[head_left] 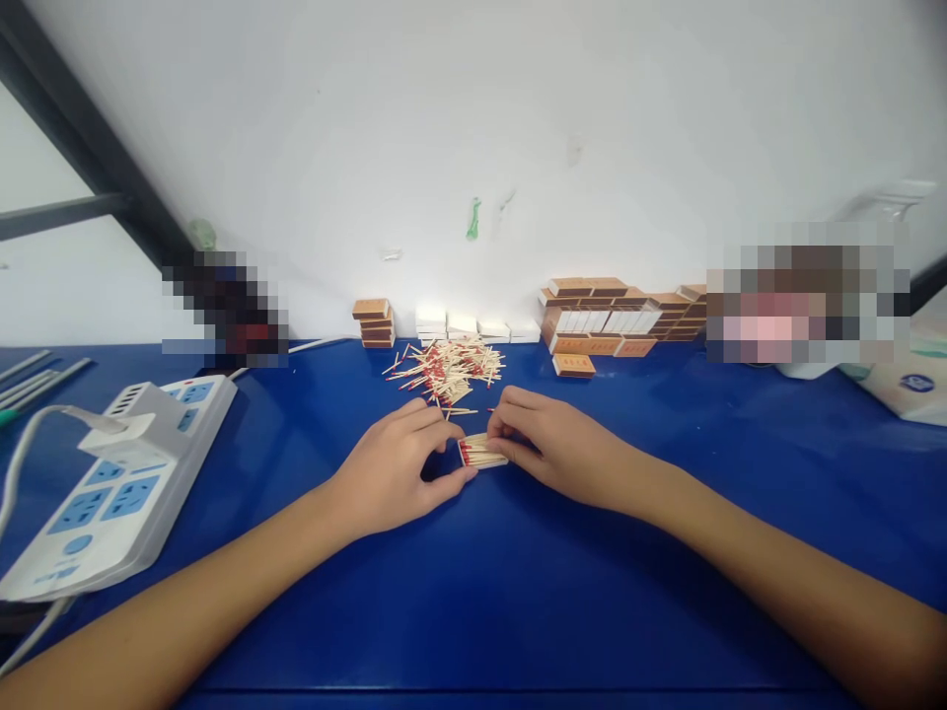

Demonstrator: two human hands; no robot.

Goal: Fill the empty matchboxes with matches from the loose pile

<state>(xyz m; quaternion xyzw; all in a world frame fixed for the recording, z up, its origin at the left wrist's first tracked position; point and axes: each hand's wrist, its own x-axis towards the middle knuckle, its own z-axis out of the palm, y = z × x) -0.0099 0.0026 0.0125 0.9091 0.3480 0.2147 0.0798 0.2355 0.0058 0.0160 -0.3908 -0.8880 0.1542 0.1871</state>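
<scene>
A small white matchbox tray point(484, 464) lies on the blue table between my hands, with red-tipped matches point(477, 451) lengthwise inside it. My left hand point(396, 463) holds the tray's left end, thumb at the near corner and index finger at the far one. Over the right part of the tray, my right hand point(544, 439) has its thumb and fingers pinched at the matches; its fingertips partly hide them. Just beyond the hands is a loose heap of matches point(451, 370), a few lying apart at its near edge.
White trays point(463, 326) stand behind the heap. Closed matchboxes are stacked at left point(375, 324) and in a wider pile at right point(603, 343), with a single matchbox point(573, 366) in front. A power strip point(140, 483) with cables lies left; a plastic packet point(907, 370) lies far right.
</scene>
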